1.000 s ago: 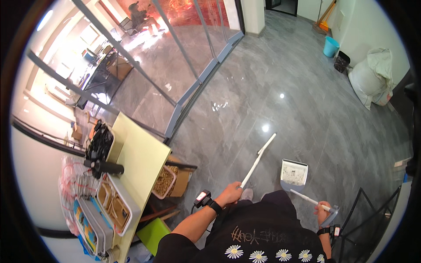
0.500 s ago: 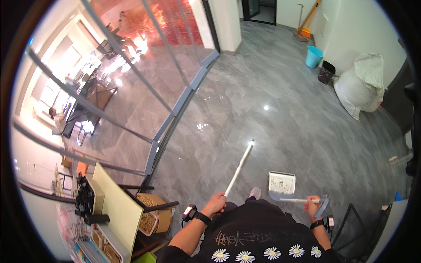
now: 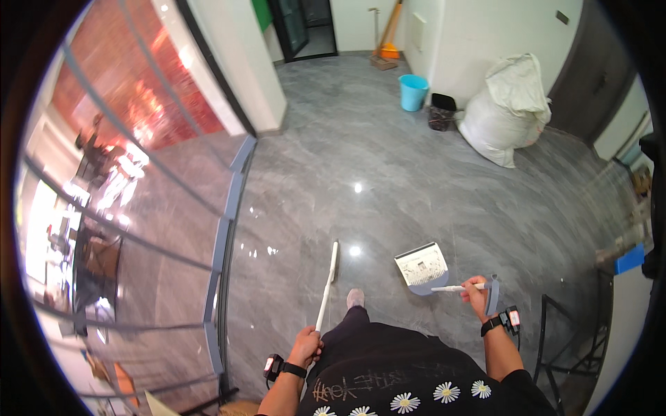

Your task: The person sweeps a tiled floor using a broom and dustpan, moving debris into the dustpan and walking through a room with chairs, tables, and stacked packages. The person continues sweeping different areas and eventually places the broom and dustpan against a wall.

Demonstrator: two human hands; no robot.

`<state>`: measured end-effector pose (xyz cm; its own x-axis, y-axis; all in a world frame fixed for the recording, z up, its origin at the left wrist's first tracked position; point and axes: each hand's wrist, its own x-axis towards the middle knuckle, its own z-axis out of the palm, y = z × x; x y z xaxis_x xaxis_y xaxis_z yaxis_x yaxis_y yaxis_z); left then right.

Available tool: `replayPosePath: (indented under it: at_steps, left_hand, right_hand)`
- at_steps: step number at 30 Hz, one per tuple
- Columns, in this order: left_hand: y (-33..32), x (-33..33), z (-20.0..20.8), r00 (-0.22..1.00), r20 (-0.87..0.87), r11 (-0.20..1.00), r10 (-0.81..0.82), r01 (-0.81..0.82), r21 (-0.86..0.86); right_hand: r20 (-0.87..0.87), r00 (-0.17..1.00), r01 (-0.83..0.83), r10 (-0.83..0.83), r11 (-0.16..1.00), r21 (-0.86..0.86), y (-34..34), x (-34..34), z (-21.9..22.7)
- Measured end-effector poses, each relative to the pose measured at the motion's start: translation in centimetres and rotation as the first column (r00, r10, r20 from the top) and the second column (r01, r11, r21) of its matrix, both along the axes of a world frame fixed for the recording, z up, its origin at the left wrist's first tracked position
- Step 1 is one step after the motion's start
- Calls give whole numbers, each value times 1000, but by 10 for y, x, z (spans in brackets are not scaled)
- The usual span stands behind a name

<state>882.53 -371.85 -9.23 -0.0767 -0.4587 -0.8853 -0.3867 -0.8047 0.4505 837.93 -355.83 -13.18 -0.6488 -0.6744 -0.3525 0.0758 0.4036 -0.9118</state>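
Observation:
My left hand (image 3: pixel 306 347) is closed around the white handle of a broom (image 3: pixel 324 301). The broom reaches away from me, its narrow head low over the grey floor; whether it touches is hard to tell. On the right, my right hand (image 3: pixel 475 290) grips the pale upright handle of a long-handled dustpan (image 3: pixel 422 266). This dustpan has a white tray with dark specks in it and a blue-grey back edge, and its mouth points away from me. My light-coloured shoe (image 3: pixel 356 298) shows between broom and dustpan.
A light-blue bucket (image 3: pixel 413 93), a dark bin (image 3: pixel 442 112) and a bulging white sack (image 3: pixel 503 114) stand by the far wall. An orange broom (image 3: pixel 390 41) leans behind them. Glass partitions line the left; a black metal frame (image 3: pixel 565 340) is near right.
My view has turned right, and one foot has stepped forward. The broom has swung to point more straight ahead, its head now visible side-on. The dustpan has tilted, still in my right hand.

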Motion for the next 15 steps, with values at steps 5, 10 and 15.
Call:
replayPosePath:
  at_steps: [5, 10, 15]
  left_hand:
    - [-156, -56, 6, 991, -2, 990, -135, 135, 45]
    - [-294, -135, 14, 969, -23, 969, -246, 245, -26]
    - [-390, -222, 11, 975, -75, 977, -211, 206, -60]
  right_hand:
    - [-52, 987, 152, -151, 988, 23, -115, -36, 37]
    - [-71, 958, 281, -278, 959, 34, -207, -90, 59]
    - [-50, 950, 310, -309, 951, 17, -300, -172, 64]
